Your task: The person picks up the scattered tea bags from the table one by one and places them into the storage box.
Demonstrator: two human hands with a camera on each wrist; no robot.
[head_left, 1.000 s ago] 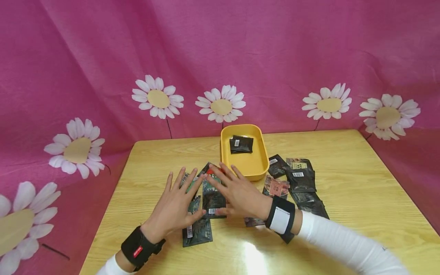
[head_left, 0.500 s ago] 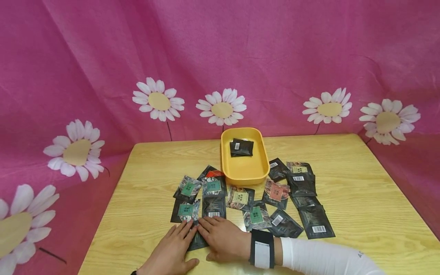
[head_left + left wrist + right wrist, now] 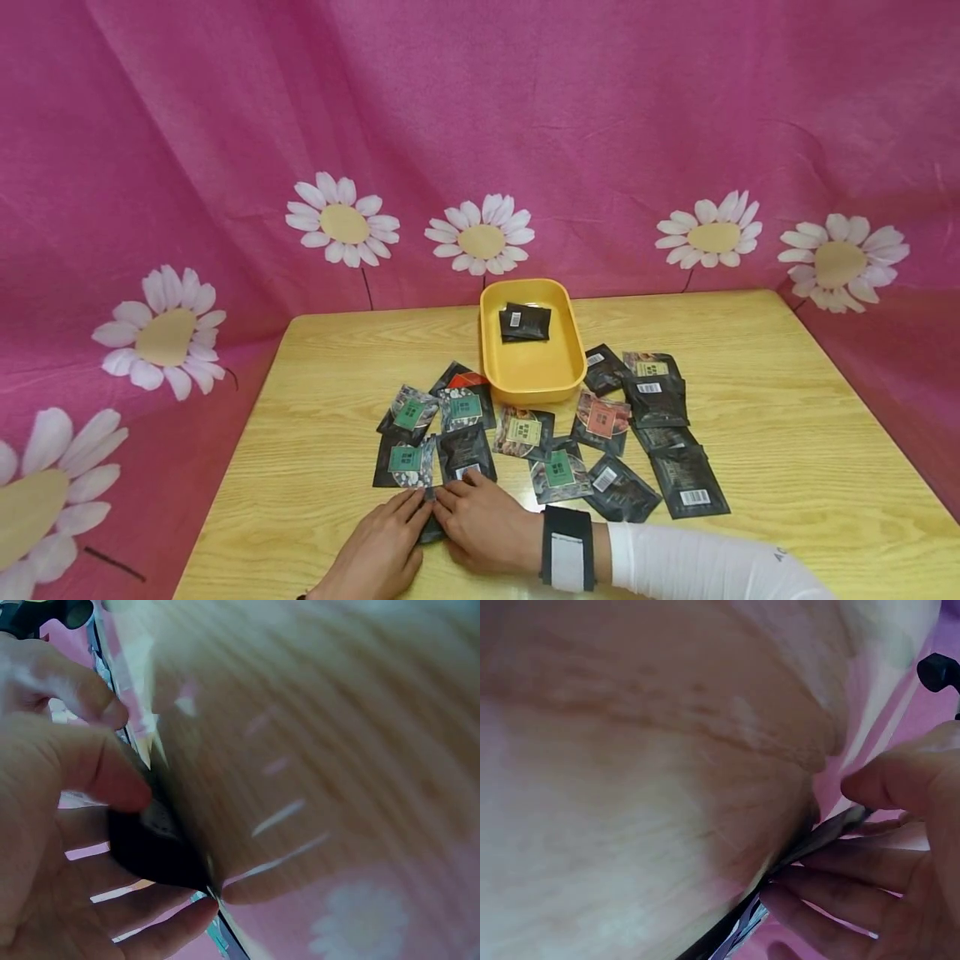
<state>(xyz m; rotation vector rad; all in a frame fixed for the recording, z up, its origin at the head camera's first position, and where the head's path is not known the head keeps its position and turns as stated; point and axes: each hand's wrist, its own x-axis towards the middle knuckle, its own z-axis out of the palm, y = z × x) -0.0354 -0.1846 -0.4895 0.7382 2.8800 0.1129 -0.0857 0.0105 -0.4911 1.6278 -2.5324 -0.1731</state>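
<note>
Side by side at the table's near edge, my left hand [image 3: 377,540] and right hand [image 3: 491,523] come together over a black sachet [image 3: 431,531], mostly covered by them. In the left wrist view the left thumb bends over the dark sachet [image 3: 154,851], with the fingers behind it. The right wrist view has the sachet's edge [image 3: 821,838] between right thumb and fingers. Just beyond the right fingertips lies another black sachet [image 3: 465,450] with a barcode, partly overlapped by them. A sachet with a green label [image 3: 405,458] lies beyond the left fingers.
A yellow tray [image 3: 534,379] at the back holds black sachets [image 3: 527,322]. Several more sachets, such as one with a red label [image 3: 601,417] and a black one [image 3: 690,483], spread over the wooden table [image 3: 795,433] to the right. A pink flowered cloth [image 3: 600,125] hangs behind.
Both hands came down from above the left sachets to the near one, and their straight fingers have since curled around it. The barcoded sachet beyond the right hand has turned slightly.
</note>
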